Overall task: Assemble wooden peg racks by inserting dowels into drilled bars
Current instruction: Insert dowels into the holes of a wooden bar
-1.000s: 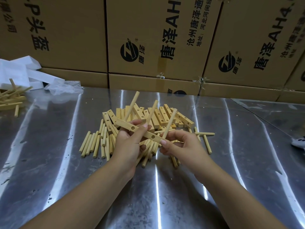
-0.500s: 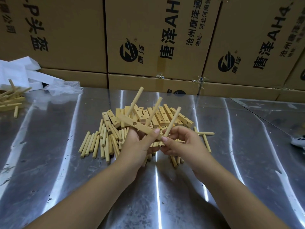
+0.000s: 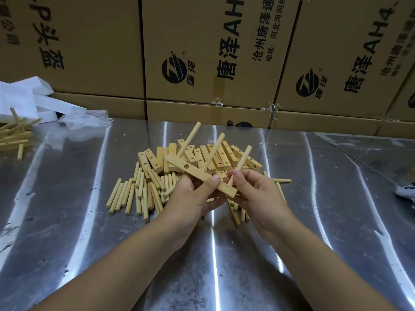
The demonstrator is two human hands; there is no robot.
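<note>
The left hand (image 3: 190, 199) gripped one pale wood bar (image 3: 199, 174) with one open round hole (image 3: 186, 166). Three pegs (image 3: 189, 141) stood up from it, above both hands. The right hand (image 3: 258, 196) pinched the third peg (image 3: 242, 162).

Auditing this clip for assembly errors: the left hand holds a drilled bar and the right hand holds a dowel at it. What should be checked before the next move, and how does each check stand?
1. Left hand grip on the drilled bar: ok, the thumb lies across its face.
2. Right hand grip on the third dowel: ok, pinched near its lower end.
3. Third dowel's tip lined up with a hole: cannot tell, fingers hide it.
4. Two standing dowels seated: cannot tell, their joints are hidden behind the bar.
5. Open hole left to fill: ok, one shows on the bar's face.
6. Loose dowels in supply on the steel table: ok.
</note>
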